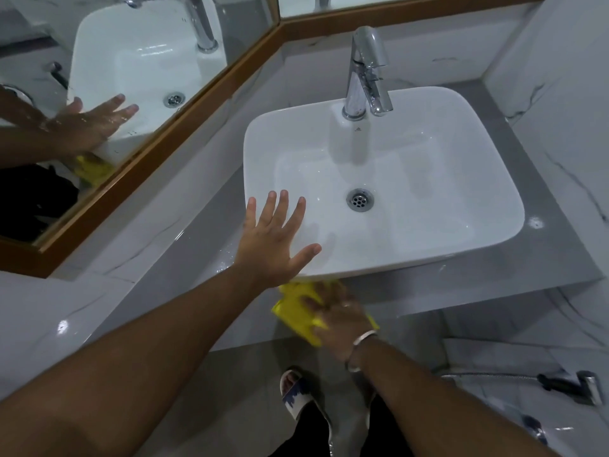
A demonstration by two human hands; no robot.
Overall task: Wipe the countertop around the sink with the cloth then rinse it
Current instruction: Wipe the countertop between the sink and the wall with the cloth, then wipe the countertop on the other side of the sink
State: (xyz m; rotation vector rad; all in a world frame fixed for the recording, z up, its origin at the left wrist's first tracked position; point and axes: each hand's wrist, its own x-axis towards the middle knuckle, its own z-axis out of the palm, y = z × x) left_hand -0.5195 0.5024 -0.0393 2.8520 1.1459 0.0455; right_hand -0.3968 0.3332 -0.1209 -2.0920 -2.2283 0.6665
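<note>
A white rectangular basin (428, 153) sits on a grey countertop (543, 258), with a chrome tap (365, 74) at its back and a drain (360, 199) in the middle. My left hand (273, 242) lies flat with fingers spread on the basin's near left rim, holding nothing. My right hand (339, 315) presses a yellow cloth (293, 311) against the countertop's front edge, just below the basin's near rim. Part of the cloth is hidden under that hand.
A wood-framed mirror (131, 77) runs along the left wall and reflects the basin and my left hand. Marble-look tiles cover the walls. Below the counter are the tiled floor, my sandalled foot (296, 397) and a hand sprayer with hose (573, 387) at the right.
</note>
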